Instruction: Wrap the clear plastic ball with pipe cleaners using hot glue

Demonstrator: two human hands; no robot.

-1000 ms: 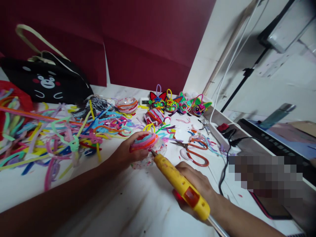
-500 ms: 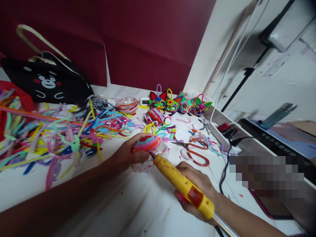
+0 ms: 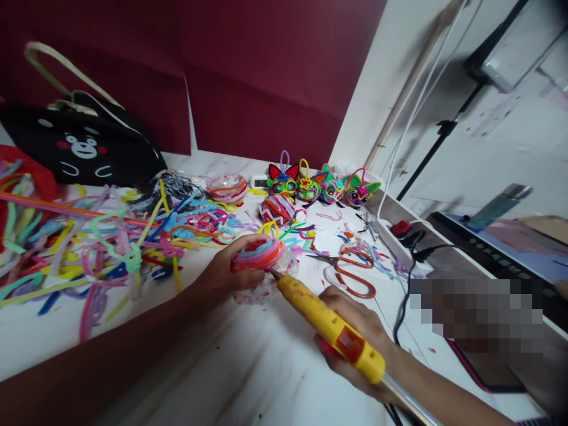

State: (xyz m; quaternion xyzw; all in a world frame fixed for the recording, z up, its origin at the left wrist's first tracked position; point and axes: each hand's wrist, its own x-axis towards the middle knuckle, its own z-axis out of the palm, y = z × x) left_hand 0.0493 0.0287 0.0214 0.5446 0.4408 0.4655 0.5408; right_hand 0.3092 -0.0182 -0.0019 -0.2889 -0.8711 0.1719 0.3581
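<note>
My left hand [image 3: 237, 266] is closed around a clear plastic ball [image 3: 261, 255] whose top is wound with pink, blue and orange pipe cleaners. My right hand [image 3: 350, 331] grips a yellow hot glue gun [image 3: 323, 322], a glue stick [image 3: 410, 399] jutting from its rear. The gun's nozzle points at the lower edge of the wound strips, close to my left thumb; whether it touches is hard to tell. Beyond the ball lies another striped ball [image 3: 277, 210]. To its right are orange-handled scissors [image 3: 355, 272], blades pointing left.
Loose pipe cleaners [image 3: 133, 236] cover the left side, before a black bag [image 3: 80, 148]. Several finished cat-eared ornaments [image 3: 308, 186] stand at the back beside a small white display [image 3: 258, 182]. A black cable [image 3: 403, 313] and a phone [image 3: 488, 370] lie at the right.
The ball and my left hand have shifted slightly left and tilted a little. The glue gun's nozzle stays close to the pipe cleaner edge.
</note>
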